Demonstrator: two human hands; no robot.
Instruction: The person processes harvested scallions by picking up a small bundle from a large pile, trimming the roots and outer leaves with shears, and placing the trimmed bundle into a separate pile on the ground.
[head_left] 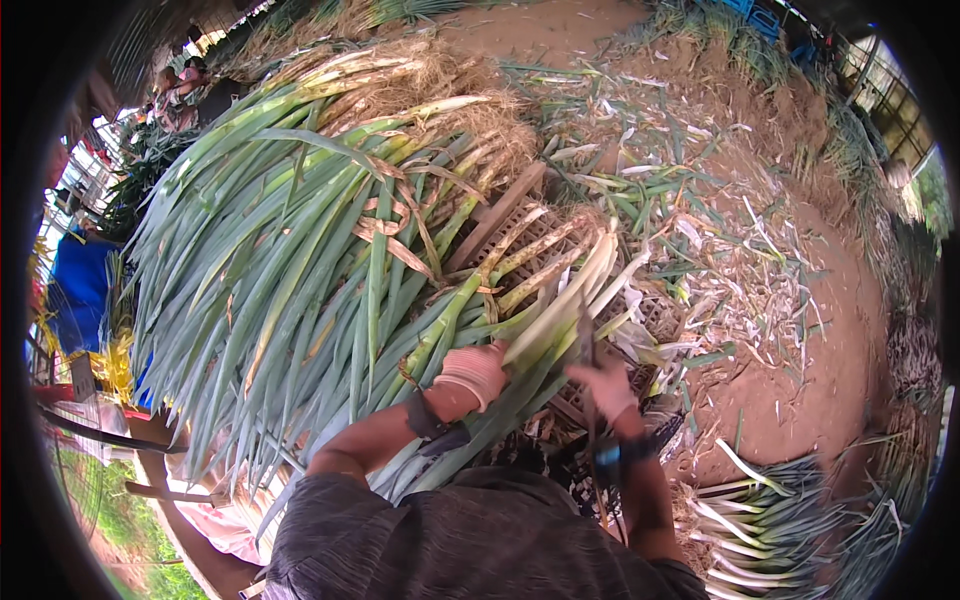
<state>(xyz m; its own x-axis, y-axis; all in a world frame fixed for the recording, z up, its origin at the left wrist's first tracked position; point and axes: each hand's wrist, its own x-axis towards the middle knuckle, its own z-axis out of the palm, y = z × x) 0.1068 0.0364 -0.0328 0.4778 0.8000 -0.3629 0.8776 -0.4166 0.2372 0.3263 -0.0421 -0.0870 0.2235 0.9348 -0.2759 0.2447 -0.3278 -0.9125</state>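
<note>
One long green onion [568, 300], pale and clean along its shank, lies slantwise before the person, root end pointing up and away, at the right edge of a large heap of onions [270, 270]. The left hand [472, 375], in what looks like a thin glove, curls its fingers around the lower shank, near where pale passes into green. The right hand [605, 387] is just beside it on the other side, below a dark, narrow upright thing [587, 325]; blur hides whether its fingers are spread or pressed together, so one cannot tell if they grip it. A brown crate-like frame [503, 213] shows partly under the heap. Loose peelings [700, 240] litter the earth floor [835, 270] to the right, and a row of white-shanked onions [780, 525] lies at the lower right.

Such an onion should be light for its length, fairly stiff in the shank and limp in the leaves, which would bend and drag across their neighbours. The bare shank is probably slick, so fabric ought to help. The surest hold is likely the firm stretch just below the leaf fork, snug rather than crushing; the leaves could crease or tear.
</note>
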